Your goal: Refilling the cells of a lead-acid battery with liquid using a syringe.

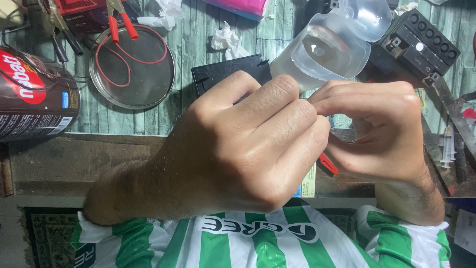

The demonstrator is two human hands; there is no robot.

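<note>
Small red piece (328,164), thin and slanted, poking out below the meeting point of both hands, long axis running down-right; pinched between them, mostly hidden, so kind not certain. Left hand (233,154) curled nearly closed, knuckles up, fingertips (312,106) pressed against those of right hand (382,129), also curled tight with thumb tucked under. Red piece nearer the right palm, just under the left little finger; exact holder hard to call, both touching. Hands raised over the near wooden edge (74,159) of the worktop, above the striped green-and-white shirt (258,243). Right behind the fingertips: clear plastic container (322,54), tilted, mouth toward camera, next to a black flat box (223,74). Far right corner: black battery (421,44) with row of round caps, metal strip (448,106) running down from it, syringe (447,146) by the right edge. Far left: round metal dish (134,67) holding a red wire loop, red-handled clips (121,25) above it, dark can (32,94) lying on its side at the left edge. Crumpled tissue (225,39) mid-back. Open room only toward the near edge and left of the hands; back and right crowded.
</note>
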